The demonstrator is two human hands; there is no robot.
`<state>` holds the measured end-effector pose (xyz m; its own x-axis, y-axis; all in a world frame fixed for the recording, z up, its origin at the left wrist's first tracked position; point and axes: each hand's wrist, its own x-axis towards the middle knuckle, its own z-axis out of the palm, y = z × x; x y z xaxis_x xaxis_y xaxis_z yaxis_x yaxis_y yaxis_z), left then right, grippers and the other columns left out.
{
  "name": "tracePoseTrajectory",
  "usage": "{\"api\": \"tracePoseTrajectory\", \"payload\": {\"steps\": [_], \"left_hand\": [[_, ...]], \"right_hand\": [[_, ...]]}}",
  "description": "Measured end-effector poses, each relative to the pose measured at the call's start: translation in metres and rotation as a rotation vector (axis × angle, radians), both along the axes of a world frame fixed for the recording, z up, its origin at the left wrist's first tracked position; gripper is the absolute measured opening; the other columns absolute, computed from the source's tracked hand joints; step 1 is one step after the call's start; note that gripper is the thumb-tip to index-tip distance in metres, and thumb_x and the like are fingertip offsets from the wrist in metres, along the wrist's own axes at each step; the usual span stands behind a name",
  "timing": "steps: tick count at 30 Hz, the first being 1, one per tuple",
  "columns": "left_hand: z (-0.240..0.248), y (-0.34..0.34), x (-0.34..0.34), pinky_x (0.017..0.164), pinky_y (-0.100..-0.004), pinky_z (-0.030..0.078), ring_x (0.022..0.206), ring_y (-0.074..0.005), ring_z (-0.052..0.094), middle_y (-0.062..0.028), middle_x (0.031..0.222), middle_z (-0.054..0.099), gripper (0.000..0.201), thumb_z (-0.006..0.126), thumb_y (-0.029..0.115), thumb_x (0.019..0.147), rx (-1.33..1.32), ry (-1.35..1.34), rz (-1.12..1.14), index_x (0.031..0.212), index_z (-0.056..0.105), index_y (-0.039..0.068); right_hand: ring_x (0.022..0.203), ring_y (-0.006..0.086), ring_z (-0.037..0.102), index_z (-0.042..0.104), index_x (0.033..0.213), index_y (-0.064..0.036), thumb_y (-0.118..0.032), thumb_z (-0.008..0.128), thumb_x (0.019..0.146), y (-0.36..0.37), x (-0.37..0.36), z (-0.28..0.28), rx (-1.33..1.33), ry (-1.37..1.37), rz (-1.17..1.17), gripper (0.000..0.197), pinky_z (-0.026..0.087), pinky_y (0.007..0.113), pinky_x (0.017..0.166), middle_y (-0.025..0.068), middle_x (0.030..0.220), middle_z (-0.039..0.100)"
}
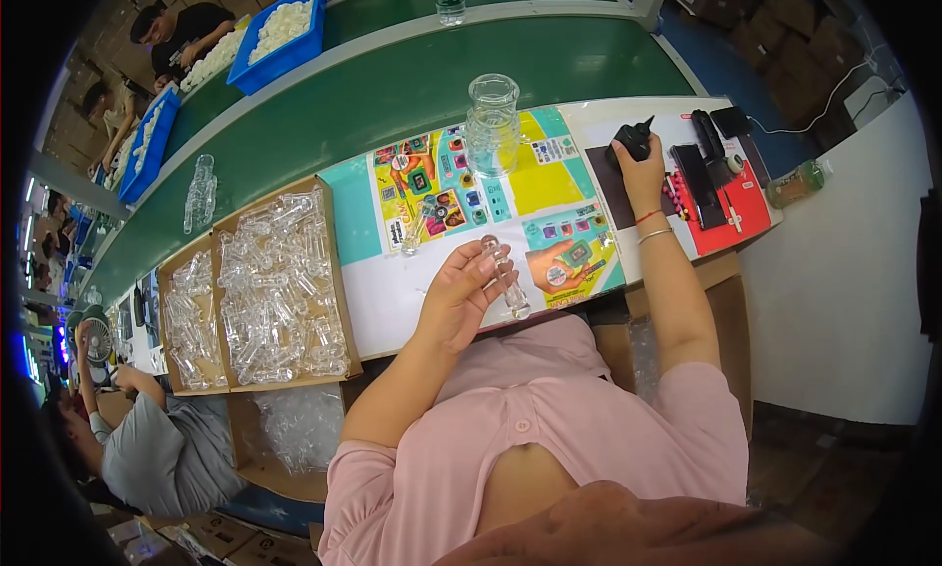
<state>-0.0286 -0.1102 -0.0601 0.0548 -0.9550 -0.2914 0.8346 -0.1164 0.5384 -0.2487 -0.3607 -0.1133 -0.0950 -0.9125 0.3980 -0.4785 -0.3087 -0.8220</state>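
Note:
My left hand (455,299) is closed around a clear tube-like piece (513,295) with rounded bulges, held tilted over the near table edge. Farther right, my right hand (644,180) grips a small black bottle (632,141) with a pointed nozzle, above a dark mat. Beyond my left hand stands a larger clear jar-shaped vessel (493,129) on printed colourful sheets (432,179). Another small clear piece (409,240) lies on the sheets' near side. To the left, a divided cardboard tray (343,316) holds many similar clear pieces.
A phone (697,183), a black case (705,131) and small pink bits lie on a red and white sheet at the right. A clear piece (200,195) rests on the green conveyor (392,100). Blue bins (319,26) stand beyond. Other people sit at the left.

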Motion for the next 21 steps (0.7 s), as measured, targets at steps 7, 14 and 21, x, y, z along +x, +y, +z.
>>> {"api": "tracePoseTrajectory", "payload": {"steps": [7,14,21], "left_hand": [[-0.006,-0.023,-0.003,0.088,-0.0343,0.046,0.093,-0.0194,0.056,-0.0096,0.102,0.056,0.031,0.059,0.008,0.082,-0.059,0.048,-0.004,0.109,0.046,0.001],[-0.012,-0.033,-0.015,0.073,-0.0284,0.048,0.082,-0.0167,0.059,-0.0096,0.096,0.058,0.029,0.062,0.011,0.081,-0.071,0.049,-0.121,0.102,0.044,0.004],[-0.048,-0.079,-0.015,0.087,-0.0306,0.042,0.097,-0.0226,0.052,-0.0151,0.110,0.051,0.058,0.072,0.015,0.071,-0.187,-0.906,0.236,0.114,0.037,0.001]], "right_hand": [[0.114,0.0261,0.041,0.027,0.125,0.0027,-0.013,0.067,0.076,0.014,-0.008,0.017,-0.488,-0.217,0.055,0.065,0.030,0.035,0.099,0.0147,0.126,0.034],[0.117,0.0266,0.041,0.035,0.119,0.0041,-0.018,0.055,0.085,0.135,0.022,0.055,-0.132,-0.207,0.814,0.045,0.029,0.038,0.099,0.0187,0.121,0.044],[0.098,0.0256,0.057,0.035,0.118,-0.0023,-0.027,0.056,0.085,0.153,0.040,0.036,0.171,-0.636,0.757,0.045,0.039,0.042,0.094,0.0170,0.100,0.059]]}}
